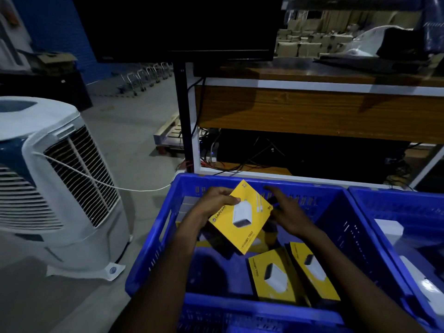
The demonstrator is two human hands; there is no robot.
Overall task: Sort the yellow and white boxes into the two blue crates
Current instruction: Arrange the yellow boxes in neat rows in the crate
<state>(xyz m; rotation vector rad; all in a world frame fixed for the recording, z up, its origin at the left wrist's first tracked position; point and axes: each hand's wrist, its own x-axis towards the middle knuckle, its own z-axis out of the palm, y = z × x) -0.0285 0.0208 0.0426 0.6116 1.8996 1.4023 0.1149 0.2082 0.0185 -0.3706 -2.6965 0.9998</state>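
Right at the near edge, the left blue crate sits on the floor. Two yellow boxes lie flat inside it, close to its near wall and side by side. Each one has a picture of a white charger on it.

A bit farther in, both arms reach over this crate. The left hand grips a yellow charger box at its top left corner, with the thumb on the front. The box is up in the air above the crate and tilted, with one corner pointing down. The right hand is loose, with its fingers mostly straight. It is just beside the right edge of the box, and I cannot tell if it touches it.

To the right, the right blue crate stands against the first one. It has white boxes in it.

On the left stands a big white air cooler. A white cord runs across its front toward the crate.

Behind the crates is a wooden table with a white frame, and tangled wires lie under it. A dark monitor is up above. Far off on the floor are a pallet and a row of metal trolleys. Brown cardboard boxes are stacked far back on the right.
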